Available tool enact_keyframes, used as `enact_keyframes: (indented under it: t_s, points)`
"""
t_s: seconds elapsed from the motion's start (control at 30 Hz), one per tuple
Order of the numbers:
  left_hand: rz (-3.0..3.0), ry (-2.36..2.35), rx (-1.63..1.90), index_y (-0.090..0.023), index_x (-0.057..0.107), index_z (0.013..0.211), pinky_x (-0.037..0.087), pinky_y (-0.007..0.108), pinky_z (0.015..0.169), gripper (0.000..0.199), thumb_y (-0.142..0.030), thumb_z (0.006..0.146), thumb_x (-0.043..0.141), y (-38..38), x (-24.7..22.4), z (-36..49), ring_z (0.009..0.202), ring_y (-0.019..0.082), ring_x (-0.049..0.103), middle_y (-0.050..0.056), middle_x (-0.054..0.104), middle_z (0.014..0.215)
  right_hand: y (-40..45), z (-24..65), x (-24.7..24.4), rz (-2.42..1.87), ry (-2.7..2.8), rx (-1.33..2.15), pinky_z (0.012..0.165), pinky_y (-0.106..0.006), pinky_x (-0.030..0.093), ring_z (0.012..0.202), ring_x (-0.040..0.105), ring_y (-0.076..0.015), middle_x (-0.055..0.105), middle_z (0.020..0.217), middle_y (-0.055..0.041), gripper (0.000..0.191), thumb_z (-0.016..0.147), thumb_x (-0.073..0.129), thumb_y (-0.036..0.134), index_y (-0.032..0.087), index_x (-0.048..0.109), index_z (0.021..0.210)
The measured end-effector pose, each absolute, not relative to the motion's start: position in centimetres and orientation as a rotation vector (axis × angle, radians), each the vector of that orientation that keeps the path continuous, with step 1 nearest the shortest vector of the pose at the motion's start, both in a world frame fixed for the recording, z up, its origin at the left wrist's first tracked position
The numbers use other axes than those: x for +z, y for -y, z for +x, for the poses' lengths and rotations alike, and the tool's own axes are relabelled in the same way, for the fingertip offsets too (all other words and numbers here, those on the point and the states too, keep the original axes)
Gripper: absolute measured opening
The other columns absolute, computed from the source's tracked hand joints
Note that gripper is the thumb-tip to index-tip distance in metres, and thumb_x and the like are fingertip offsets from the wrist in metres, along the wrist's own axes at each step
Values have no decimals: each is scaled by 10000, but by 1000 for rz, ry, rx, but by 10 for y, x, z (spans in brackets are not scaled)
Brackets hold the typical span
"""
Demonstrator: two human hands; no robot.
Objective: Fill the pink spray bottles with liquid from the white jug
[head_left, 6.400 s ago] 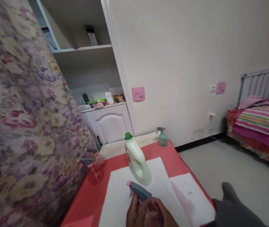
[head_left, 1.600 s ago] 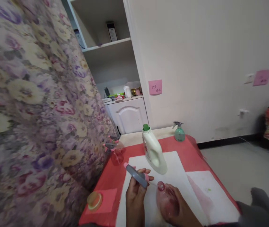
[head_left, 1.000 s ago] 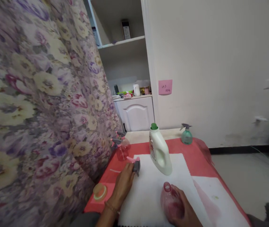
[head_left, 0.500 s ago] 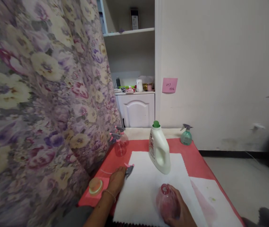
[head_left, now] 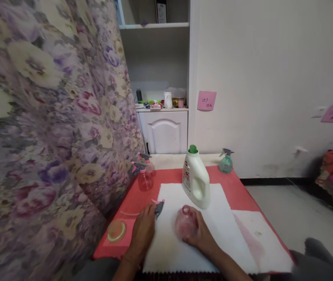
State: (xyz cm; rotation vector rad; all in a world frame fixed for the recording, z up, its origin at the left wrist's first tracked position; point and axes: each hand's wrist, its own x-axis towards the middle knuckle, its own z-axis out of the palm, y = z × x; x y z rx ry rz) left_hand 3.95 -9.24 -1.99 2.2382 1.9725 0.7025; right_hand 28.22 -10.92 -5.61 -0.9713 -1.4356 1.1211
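Note:
A pink transparent bottle [head_left: 184, 225] with an uncovered neck is upright over the white cloth [head_left: 172, 253], and my right hand [head_left: 199, 230] is wrapped round its right side. My left hand [head_left: 143, 226] is closed on a grey and pink spray head [head_left: 159, 208] at the cloth's left edge; a thin pale tube extends leftward from behind the hand. Beyond both hands a large pale green jug [head_left: 196, 181] with a green piece in its mouth stands on the cloth.
Two pink spray bottles [head_left: 145, 179] stand at the back left, a green spray bottle [head_left: 226, 163] at the back right. A round yellowish item [head_left: 116, 230] lies at left on the red tablecloth [head_left: 244, 195]. A stained white sheet [head_left: 267, 242] covers the right side.
My right hand has moved left and away from me with the pink bottle, closer to my left hand. My left hand keeps the spray head at the cloth's edge. The view has shifted slightly.

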Motion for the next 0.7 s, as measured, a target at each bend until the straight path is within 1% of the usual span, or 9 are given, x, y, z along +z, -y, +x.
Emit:
enact_keyframes:
  t_s: [0.1,0.17,0.23,0.33,0.4,0.5,0.53,0.6,0.7]
  points:
    - [2057,-1677,972,-251,513,1305,342,441,1128,408,-320,918,405,102,-30,56,1319,230,466,75,553,1391,98,269,-57,-977,1452,1104,1136,-470,310,1339,418,-335,516,1399,-82,909,506,827,195,262,444,1328]
    - [1863,-1507,1059,-248,503,1320,350,444,1131,438,-389,910,445,106,-38,68,1335,238,458,83,527,1423,94,263,-63,-1014,1450,1108,1142,-478,303,1353,403,-327,472,1438,-86,933,526,822,215,267,402,1358]
    - [1745,-1391,1094,-228,450,1368,359,445,1126,535,-412,871,521,105,-47,78,1347,257,445,111,493,1450,94,260,-71,-1063,1450,1110,1145,-483,303,1368,385,-315,421,1473,-103,989,535,815,210,259,334,1399]
    - [1689,-1305,1112,-201,314,1440,370,471,1111,799,-369,745,671,99,-61,90,1356,298,426,151,455,1465,98,266,-81,-1110,1460,1085,1160,-480,288,1380,374,-312,396,1485,-129,1061,512,824,186,237,289,1426]
    - [1670,-1310,1139,-188,251,1453,368,475,1109,929,-322,664,723,94,-67,96,1359,314,413,162,428,1473,104,275,-83,-1093,1450,1065,1166,-475,290,1371,398,-302,425,1468,-121,968,556,808,193,242,340,1402]
    - [1680,-1396,1147,-176,251,1426,334,457,1132,995,-277,577,759,90,-69,104,1376,324,379,167,396,1482,112,296,-76,-1066,1378,1033,1128,-470,368,1300,498,-271,516,1395,-100,640,722,706,223,259,455,1310]
    - [1694,-1428,1124,-185,272,1407,327,451,1135,984,-272,561,766,89,-68,106,1375,325,378,159,406,1474,113,304,-71,-1086,1346,1003,1098,-473,407,1251,543,-270,561,1342,-101,533,766,673,236,255,494,1267]
    - [1726,-1477,1057,-212,324,1356,356,450,1115,927,-263,544,769,88,-64,108,1346,327,417,133,464,1427,113,321,-60,-1158,1278,912,1026,-486,470,1128,618,-274,632,1220,-110,392,812,643,283,239,546,1189]
    - [1753,-1515,1023,-220,368,1292,439,437,1040,802,-267,576,724,85,-58,110,1270,321,503,114,540,1344,104,345,-45,-1214,1156,800,961,-496,506,1019,648,-276,654,1136,-120,354,819,645,382,223,568,1125]
